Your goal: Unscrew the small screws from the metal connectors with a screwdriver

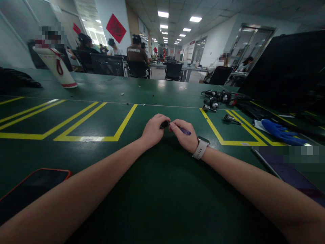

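So we're working over a big green table [162,189], and the top looks slick enough that a dropped piece could skate off. Next size down, the orange-cased phone [38,183] sits by our left forearm; a careless elbow could shove it.

Our left hand [153,128] and right hand [186,135] nearly meet mid-table, fingers curled and closed on both, each gripping something small.

The loose metal piece [232,119] off to the right is well apart from us, though a wide swing of that arm could set it rolling.

Smaller again: we've got the purple-handled tool [186,131] pinched in the right fingers. If it slips, it could jab the left fingertips, since they're so close. Can't tell if its tip touches anything.

Tiniest is the dark round part [165,124], held between the left thumb and fingers, right by the tool. Press too hard with a loose pinch and it could twist or pop out.
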Demonstrator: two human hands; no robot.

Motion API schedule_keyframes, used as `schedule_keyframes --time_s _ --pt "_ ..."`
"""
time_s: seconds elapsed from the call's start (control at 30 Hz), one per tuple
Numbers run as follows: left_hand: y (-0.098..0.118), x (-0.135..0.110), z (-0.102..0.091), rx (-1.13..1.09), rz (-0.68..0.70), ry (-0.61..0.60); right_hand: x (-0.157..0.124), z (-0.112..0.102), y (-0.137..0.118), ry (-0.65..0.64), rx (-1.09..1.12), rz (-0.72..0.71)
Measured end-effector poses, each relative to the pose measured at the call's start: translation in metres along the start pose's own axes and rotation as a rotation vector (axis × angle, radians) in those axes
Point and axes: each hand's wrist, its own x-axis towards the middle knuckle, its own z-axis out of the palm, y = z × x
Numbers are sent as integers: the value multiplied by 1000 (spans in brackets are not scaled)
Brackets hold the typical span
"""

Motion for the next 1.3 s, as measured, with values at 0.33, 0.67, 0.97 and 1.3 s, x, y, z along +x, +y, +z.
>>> schedule_keyframes --time_s 0.33,0.67,0.97,1.3 --pt "3 -1 -1 31 5 -40 5 -2 5 7 198 113" --pt "0 1 -1 14 -83 83 5 -5 4 -35 384 124" --pt "-2 0 1 22 -27 84 5 -2 4 5 341 117" --pt "2 0 -3 -11 -59 76 9 0 14 -39 648 297"
